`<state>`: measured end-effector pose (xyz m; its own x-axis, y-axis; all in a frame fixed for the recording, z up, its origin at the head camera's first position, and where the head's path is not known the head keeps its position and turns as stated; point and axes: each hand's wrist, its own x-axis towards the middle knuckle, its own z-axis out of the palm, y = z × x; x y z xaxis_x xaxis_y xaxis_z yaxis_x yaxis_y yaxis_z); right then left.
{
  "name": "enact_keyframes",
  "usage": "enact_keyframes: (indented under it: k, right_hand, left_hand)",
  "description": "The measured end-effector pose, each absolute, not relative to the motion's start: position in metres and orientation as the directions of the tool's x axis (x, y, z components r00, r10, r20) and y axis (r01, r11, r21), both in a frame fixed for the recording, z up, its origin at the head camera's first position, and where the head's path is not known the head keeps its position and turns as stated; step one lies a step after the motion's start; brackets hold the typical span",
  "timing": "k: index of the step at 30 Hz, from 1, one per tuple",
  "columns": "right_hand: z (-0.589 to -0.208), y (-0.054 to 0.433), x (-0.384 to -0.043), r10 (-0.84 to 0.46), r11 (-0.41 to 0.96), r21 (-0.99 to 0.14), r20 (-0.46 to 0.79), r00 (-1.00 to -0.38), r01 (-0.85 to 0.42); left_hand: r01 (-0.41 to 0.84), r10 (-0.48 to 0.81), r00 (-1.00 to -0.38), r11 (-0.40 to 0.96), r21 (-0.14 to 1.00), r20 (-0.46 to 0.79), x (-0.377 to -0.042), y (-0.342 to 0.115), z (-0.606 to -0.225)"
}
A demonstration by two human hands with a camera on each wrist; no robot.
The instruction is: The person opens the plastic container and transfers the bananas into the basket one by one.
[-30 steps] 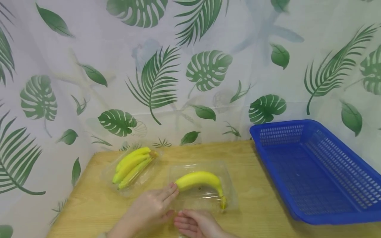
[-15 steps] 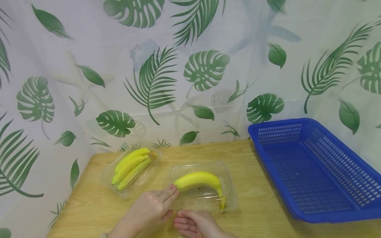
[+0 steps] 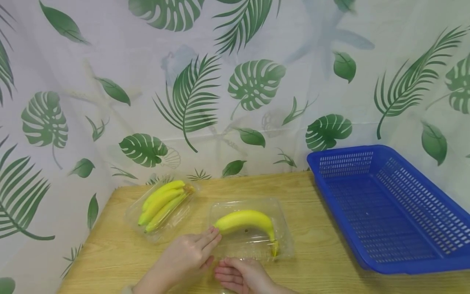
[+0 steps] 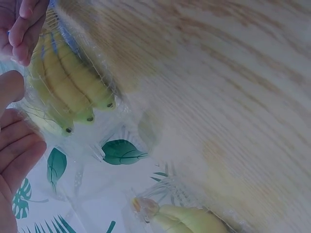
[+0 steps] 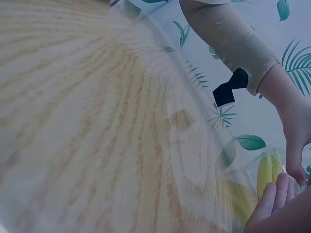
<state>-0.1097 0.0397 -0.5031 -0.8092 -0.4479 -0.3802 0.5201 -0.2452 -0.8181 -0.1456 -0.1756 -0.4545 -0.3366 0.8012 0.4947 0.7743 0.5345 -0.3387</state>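
Note:
A clear plastic fruit box (image 3: pixel 280 212) lies on the table in the head view, with a yellow banana (image 3: pixel 247 219) on top. Seen from the side in the left wrist view, several bananas (image 4: pixel 65 85) lie together. My left hand (image 3: pixel 187 253) rests its nearly straight fingers at the box's left edge, by the banana's tip; its thumb stands apart below. My right hand (image 3: pixel 247 274) is at the box's front edge, palm inward, fingers loosely bent. Nothing is visible within it; whether it touches the box I cannot tell. Only part of it shows in the right wrist view.
A second clear box with a bunch of bananas (image 3: pixel 163 206) stands at the back left. To the right sits a blue plastic basket (image 3: pixel 338 218) with slotted sides. The wooden table (image 3: pixel 304 245) ends at a leaf-patterned curtain (image 3: pixel 205 36).

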Motion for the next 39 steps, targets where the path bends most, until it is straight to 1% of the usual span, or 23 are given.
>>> enact_keyframes:
  k: [4, 8, 11, 15, 19, 22, 25, 33, 39]
  right_hand:
    - [-0.5018, 0.0403, -0.1094, -0.451, -0.249, -0.819, -0.373, -0.811, 0.516]
    - [-0.5006, 0.0406, -0.1089, -0.449, -0.26, -0.822, -0.361, -0.817, 0.507]
    - [-0.5003, 0.0407, -0.109, -0.447, -0.262, -0.821, -0.363, -0.818, 0.507]
    - [-0.5008, 0.0399, -0.111, -0.447, -0.257, -0.814, -0.377, -0.811, 0.52]
    - [-0.5015, 0.0388, -0.1126, -0.451, -0.258, -0.809, -0.383, -0.806, 0.529]
    - [-0.5012, 0.038, -0.1131, -0.449, -0.259, -0.813, -0.377, -0.811, 0.521]
    - [-0.5003, 0.0379, -0.1134, -0.447, -0.262, -0.814, -0.373, -0.813, 0.518]
    - [-0.5006, 0.0376, -0.1117, -0.45, -0.27, -0.813, -0.366, -0.814, 0.515]
    - [-0.5021, 0.0362, -0.1101, -0.446, -0.281, -0.807, -0.369, -0.815, 0.519]
  left_hand:
    - [0.784, 0.785, -0.332, 0.538, -0.31, 0.523, -0.1454, -0.1764, -0.4541]
    - [0.8, 0.754, -0.352, 0.55, -0.24, 0.554, -0.1441, -0.1773, -0.4549]
    - [0.795, 0.735, -0.394, 0.574, -0.197, 0.552, -0.1431, -0.1774, -0.456]
    - [0.775, 0.722, -0.459, 0.61, -0.164, 0.518, -0.1433, -0.1788, -0.4581]
    - [0.77, 0.728, -0.487, 0.618, -0.155, 0.482, -0.1439, -0.18, -0.4591]
    - [0.774, 0.74, -0.49, 0.612, -0.16, 0.462, -0.1458, -0.1796, -0.4577]
    - [0.774, 0.752, -0.479, 0.605, -0.186, 0.453, -0.1478, -0.1779, -0.4557]
    - [0.771, 0.778, -0.416, 0.576, -0.271, 0.472, -0.1516, -0.173, -0.4559]
    - [0.77, 0.779, -0.418, 0.577, -0.273, 0.468, -0.1513, -0.1708, -0.4557]
